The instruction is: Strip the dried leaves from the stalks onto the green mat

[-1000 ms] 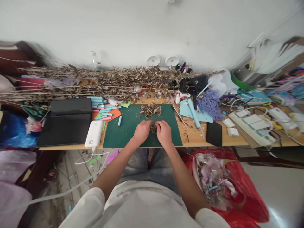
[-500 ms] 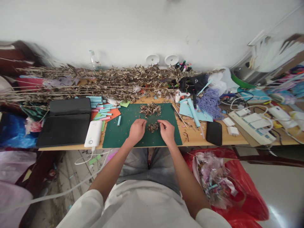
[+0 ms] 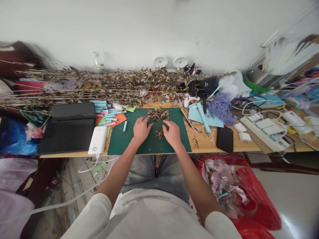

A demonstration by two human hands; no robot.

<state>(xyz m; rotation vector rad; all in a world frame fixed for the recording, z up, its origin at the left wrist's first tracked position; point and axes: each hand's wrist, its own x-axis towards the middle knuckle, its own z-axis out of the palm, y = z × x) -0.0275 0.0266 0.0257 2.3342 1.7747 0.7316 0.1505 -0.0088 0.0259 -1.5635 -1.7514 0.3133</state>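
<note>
On a green cutting mat (image 3: 124,142) lie two heaps of dried leaves. The larger heap of dried leaves (image 3: 158,114) is toward the back, and a smaller heap of crumbled leaves (image 3: 159,133) sits nearer me. My left hand (image 3: 142,128) is open, palm down on the left of the heaps, its fingers apart and reaching toward the larger one. On the other side my right hand (image 3: 171,132) is open too, thumb and fingers spread beside the small heap. I see nothing held in either hand. A light-blue paper roll (image 3: 125,126) lies left of my left hand.
Dried leafy stalks (image 3: 119,79) stretch along the back of the table. On the left are a black tablet case (image 3: 67,132) and a white power bank (image 3: 97,140). A glue gun (image 3: 191,100), purple yarn (image 3: 219,106), a black phone (image 3: 224,139) and a power strip (image 3: 265,132) lie on the right.
Both hands have moved forward toward the larger heap, and their closed fingers have spread apart. My left hand has also shifted slightly left. The heaps look much the same.
</note>
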